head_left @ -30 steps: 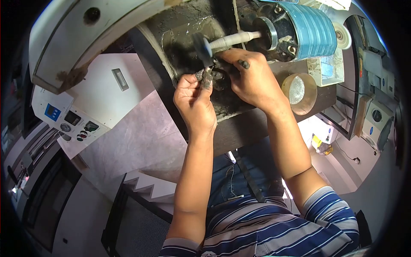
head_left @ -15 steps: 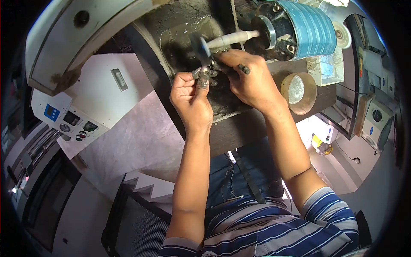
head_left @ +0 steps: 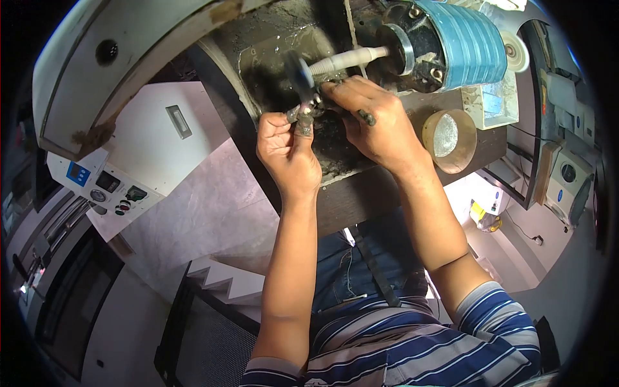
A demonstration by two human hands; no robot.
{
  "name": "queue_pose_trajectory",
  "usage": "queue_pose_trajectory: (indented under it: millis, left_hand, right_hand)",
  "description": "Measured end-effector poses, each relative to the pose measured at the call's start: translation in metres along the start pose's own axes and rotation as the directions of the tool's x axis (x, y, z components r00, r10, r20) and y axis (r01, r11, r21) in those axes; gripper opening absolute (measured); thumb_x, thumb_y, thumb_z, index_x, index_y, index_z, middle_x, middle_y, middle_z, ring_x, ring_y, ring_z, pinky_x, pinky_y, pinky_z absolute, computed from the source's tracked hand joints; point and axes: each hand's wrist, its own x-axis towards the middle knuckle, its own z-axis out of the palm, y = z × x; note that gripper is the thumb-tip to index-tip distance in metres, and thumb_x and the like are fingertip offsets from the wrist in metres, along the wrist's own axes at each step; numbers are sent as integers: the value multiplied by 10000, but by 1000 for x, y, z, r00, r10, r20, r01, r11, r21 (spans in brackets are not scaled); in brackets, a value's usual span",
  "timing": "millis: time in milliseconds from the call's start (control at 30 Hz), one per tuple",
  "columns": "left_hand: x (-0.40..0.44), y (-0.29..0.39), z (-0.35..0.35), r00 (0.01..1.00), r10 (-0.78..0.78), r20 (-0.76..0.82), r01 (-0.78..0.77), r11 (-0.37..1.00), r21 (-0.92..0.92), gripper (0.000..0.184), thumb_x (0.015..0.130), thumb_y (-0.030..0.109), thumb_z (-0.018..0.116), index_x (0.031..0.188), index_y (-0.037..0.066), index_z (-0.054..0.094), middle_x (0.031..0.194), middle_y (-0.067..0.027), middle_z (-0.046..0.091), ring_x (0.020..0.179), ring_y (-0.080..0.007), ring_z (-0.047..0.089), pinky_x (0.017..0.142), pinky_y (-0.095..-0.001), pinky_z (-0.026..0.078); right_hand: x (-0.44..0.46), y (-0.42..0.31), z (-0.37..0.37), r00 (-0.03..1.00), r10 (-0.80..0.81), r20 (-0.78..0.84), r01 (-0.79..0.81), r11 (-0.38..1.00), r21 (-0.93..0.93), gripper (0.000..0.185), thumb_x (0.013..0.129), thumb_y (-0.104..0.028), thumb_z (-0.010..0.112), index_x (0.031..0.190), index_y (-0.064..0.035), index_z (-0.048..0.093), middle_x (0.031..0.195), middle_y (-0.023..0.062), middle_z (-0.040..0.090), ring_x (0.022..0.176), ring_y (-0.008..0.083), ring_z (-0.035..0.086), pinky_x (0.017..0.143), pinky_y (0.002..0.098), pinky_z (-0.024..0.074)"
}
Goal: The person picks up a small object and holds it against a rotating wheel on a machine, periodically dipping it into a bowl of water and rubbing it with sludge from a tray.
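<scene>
A blurred dark wheel [head_left: 298, 69] sits at the end of a pale tapered spindle [head_left: 342, 61], which comes out of a blue ribbed motor [head_left: 474, 45]. Just below the wheel, my left hand [head_left: 290, 155] pinches a small piece with pale bits [head_left: 308, 106] between thumb and fingers. My right hand [head_left: 377, 122] is curled around the piece's other side, its fingertips partly hidden. The piece is close against the wheel's lower edge; its exact kind cannot be made out. Dark grey paste coats my fingertips and a right knuckle.
Under the wheel lies a wet, dirty tray [head_left: 248, 87]. A round bowl [head_left: 472, 142] with pale contents stands right of my right wrist, near a clear box [head_left: 509, 106]. A white hood [head_left: 129, 42] overhangs at upper left, above a white machine with a control panel [head_left: 106, 184].
My left fingers and thumb have drawn closer together on the piece, which has tilted slightly against the wheel. My right hand has shifted a little. The camera view has moved slightly.
</scene>
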Motion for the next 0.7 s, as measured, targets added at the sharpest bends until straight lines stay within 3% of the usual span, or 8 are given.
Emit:
queue_pose_trajectory:
  millis: [200,367,467,700]
  left_hand:
    - [5,5,-5,999,49,-6,-47,982,185,182,824,-129,605,903,8,516,902,-111,668,821,-129,642,758,-228,500]
    - [10,13,-6,987,133,94,-158,918,363,152,837,-124,595,887,-1,520,864,-92,663,787,-101,626,733,-216,485]
    - [13,19,-6,988,103,114,-144,874,463,137,843,-130,576,877,-5,530,841,-75,652,755,-83,607,712,-205,472]
    - [20,24,-6,996,-33,80,-5,898,439,134,839,-145,543,901,-28,560,831,-69,644,726,-78,590,678,-195,461]
  right_hand:
    - [-4,0,1,1000,11,-10,-10,999,38,392,637,136,644,1015,37,621,790,159,609,738,327,608,658,374,500]
    - [-8,2,7,999,1,-54,3,997,77,360,665,125,659,1015,47,622,804,172,623,733,327,620,650,368,505]
    - [-9,3,11,998,18,-56,-15,998,68,329,680,107,671,1001,51,626,808,178,628,728,332,623,648,368,508]
    - [-8,-2,12,996,86,-29,-83,994,71,269,685,51,647,953,33,624,785,166,609,777,350,611,694,408,506]
